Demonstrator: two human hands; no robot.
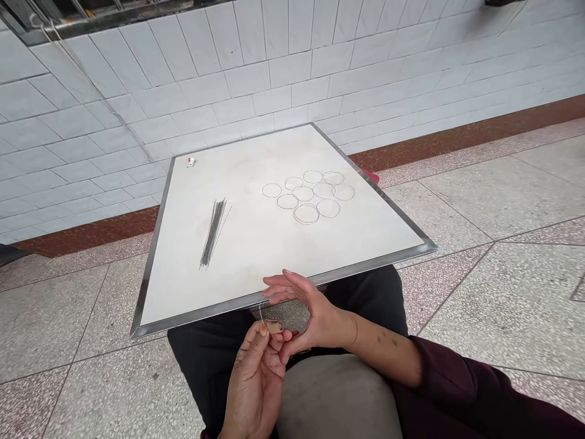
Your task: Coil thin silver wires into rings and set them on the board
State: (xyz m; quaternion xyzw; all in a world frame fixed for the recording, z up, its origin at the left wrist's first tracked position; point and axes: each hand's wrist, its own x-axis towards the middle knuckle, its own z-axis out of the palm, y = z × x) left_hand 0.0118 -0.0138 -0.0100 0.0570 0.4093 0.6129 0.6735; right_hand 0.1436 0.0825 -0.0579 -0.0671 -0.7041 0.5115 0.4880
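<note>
At the table's near edge, above my lap, both hands are around a thin wire bent into a loop [260, 310]. My left hand [258, 375] is closed, pinching the wire between thumb and fingers. By those fingertips is a small tan band or pad [275, 327]; whether it is worn on a finger I cannot tell. My right hand [315, 314] curves around the far side of the loop, fingers bent over its top and thumb below. Several thin wire rings [306, 214] lie on the right part of the white table [256, 244]. A bundle of straight wires [212, 235] lies to the left.
A small white and red object [191, 162] sits at the table's far left corner. Metal trim [205, 315] edges the tabletop. Behind it stands a white tiled wall [274, 79], and speckled floor [457, 292] surrounds the table. My knees are under the near edge.
</note>
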